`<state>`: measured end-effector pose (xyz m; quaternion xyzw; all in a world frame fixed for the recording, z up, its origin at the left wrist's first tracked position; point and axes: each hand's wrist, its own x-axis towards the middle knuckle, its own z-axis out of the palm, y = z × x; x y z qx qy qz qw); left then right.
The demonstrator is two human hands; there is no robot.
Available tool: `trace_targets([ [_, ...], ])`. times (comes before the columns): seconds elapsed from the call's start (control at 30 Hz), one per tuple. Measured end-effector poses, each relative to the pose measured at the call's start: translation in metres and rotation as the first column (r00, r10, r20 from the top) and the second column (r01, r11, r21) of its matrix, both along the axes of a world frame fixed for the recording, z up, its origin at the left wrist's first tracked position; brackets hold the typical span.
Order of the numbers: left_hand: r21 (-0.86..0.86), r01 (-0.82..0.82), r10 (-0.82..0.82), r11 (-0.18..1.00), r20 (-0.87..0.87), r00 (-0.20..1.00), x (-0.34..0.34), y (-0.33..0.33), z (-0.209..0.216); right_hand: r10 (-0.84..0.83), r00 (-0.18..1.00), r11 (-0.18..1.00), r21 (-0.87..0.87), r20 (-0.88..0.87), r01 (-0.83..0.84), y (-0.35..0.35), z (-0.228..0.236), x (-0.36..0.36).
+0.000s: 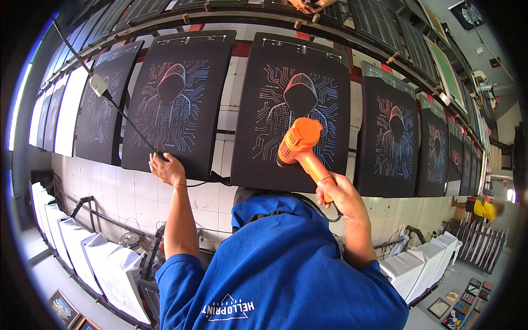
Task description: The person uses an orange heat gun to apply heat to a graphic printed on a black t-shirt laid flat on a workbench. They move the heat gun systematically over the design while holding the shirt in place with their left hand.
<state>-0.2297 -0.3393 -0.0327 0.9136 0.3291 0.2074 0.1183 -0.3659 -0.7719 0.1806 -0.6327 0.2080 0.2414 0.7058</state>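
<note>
My right hand [347, 199] is wrapped around the handle of an orange heat gun [311, 159]. Its nozzle points down close over a black T-shirt [256, 132], printed with a hooded figure and circuit lines, laid on a board. My left hand [169, 169] has its fingers closed on a black power cord [130, 122] at the lower edge of the neighbouring black T-shirt [208, 110], which carries the same print. From there the cord runs up to a pale socket connector [99, 85]. Blue sleeves cover my upper arms.
More printed black shirts [391, 137] on boards line the row on both sides. Wooden and metal rails [264, 17] run behind, where another person's hands [312, 5] show. White boards [110, 258] stand lower left and lower right. White tiles [209, 206] lie below.
</note>
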Motion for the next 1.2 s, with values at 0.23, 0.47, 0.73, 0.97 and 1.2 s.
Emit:
trace_targets([
  [0.23, 0.006, 0.005, -0.005, 1.000, 0.001, 1.000, 0.000, -0.001, 0.001, 0.024, 1.000, 1.000, -0.007, 0.009, -0.024, 0.016, -0.001, 0.010],
  [0.47, -0.014, 0.006, -0.006, 1.000, -0.001, 1.000, 0.000, -0.002, 0.004, 0.061, 0.998, 0.998, 0.036, -0.018, -0.060, 0.024, -0.002, 0.020],
  [0.73, -0.026, -0.008, 0.007, 1.000, -0.013, 1.000, 0.001, -0.003, 0.005, 0.144, 0.989, 0.989, 0.018, 0.021, -0.145, 0.046, -0.005, 0.029],
  [0.97, -0.014, -0.009, 0.009, 1.000, -0.036, 0.999, 0.000, -0.003, 0.007, 0.215, 0.977, 0.975, 0.064, -0.009, -0.214, 0.051, -0.009, 0.039],
  [1.2, -0.044, 0.006, -0.006, 0.999, -0.009, 1.000, -0.001, -0.006, 0.011, 0.224, 0.975, 0.973, 0.054, 0.003, -0.223, 0.054, -0.009, 0.047],
])
